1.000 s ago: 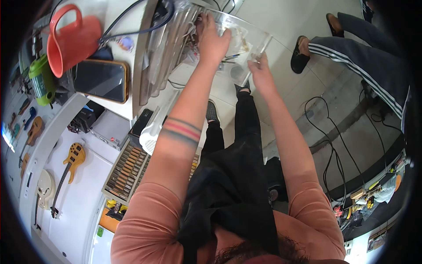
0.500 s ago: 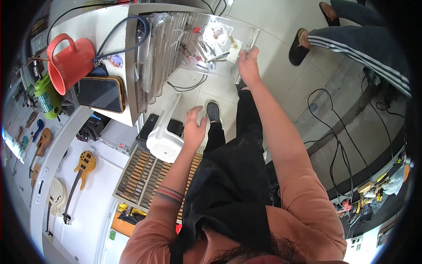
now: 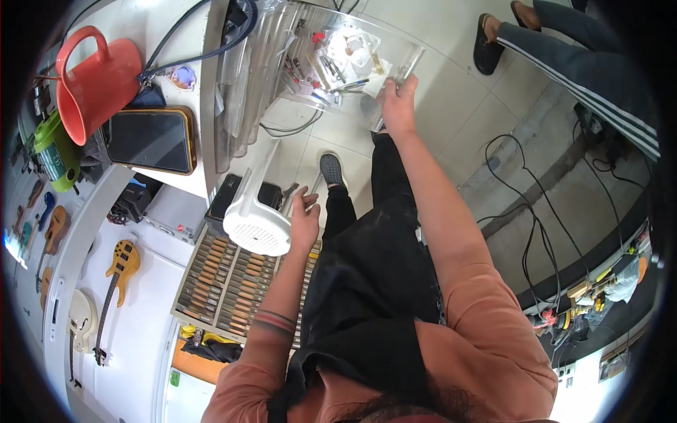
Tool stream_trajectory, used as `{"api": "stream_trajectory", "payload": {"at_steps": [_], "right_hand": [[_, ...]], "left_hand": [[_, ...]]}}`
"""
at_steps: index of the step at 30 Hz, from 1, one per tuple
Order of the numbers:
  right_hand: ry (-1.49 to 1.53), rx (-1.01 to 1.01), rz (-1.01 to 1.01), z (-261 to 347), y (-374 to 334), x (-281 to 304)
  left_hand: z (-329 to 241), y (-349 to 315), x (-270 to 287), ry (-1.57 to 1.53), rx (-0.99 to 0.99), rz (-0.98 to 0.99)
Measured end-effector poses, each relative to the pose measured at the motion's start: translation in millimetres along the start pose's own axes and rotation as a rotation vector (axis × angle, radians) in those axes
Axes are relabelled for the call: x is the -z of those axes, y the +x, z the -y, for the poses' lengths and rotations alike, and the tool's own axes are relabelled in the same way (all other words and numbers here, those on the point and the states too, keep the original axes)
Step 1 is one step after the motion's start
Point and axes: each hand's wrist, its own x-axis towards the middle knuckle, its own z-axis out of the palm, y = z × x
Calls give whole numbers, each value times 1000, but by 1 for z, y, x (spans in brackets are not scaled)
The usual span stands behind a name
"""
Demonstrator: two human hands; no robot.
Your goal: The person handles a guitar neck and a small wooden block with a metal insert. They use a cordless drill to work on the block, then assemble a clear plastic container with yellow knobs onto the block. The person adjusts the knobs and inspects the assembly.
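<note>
My right hand (image 3: 399, 107) is closed on the front edge of a clear plastic drawer (image 3: 411, 62), which stands pulled out from a stack of clear drawers (image 3: 258, 77). Inside the drawer lie a white, lit-up plastic piece (image 3: 352, 46), several thin metal pieces (image 3: 330, 69) and a small red item (image 3: 318, 37). Lower and to the left, my left hand (image 3: 305, 220) hangs with its fingers apart and slightly bent, holding nothing. It is beside a white stool (image 3: 258, 235) with a perforated seat; I cannot tell whether they touch.
On the white bench at left are a red mug (image 3: 106, 84), a phone (image 3: 151, 139) and a green bottle-like object (image 3: 58, 154). A rack of wooden-handled pieces (image 3: 229, 285) sits below the stool. Cables (image 3: 536, 218) trail at right; another person's legs (image 3: 564, 63) show at upper right.
The drawer has come slightly farther out to the right with my right hand on it. My left hand has dropped a little, its fingers more bent. The whole view has shifted slightly.
</note>
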Motion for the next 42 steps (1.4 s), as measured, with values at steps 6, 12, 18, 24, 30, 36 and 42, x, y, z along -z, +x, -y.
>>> {"api": "stream_trajectory", "payload": {"at_steps": [6,12,18,24,30,36,42], "right_hand": [[-71,115,96,7,23,-38],[-99,254,293,25,43,-128],[-639,302,565,50,-22,-26],[-947,-175,407,3,-134,205],[-845,88,-171,23,-291,341],[-255,238,-517,-41,-534,336],[-109,-26,-683,-243,-721,300]], "left_hand": [[26,10,-10,-6,37,5],[7,6,-15,-22,45,54],[23,-22,33,47,29,130],[26,-64,111,225,74,201],[-44,-28,171,675,-527,195],[-80,-89,133,1426,-976,-26],[-45,-185,48,1374,-1156,267]]}}
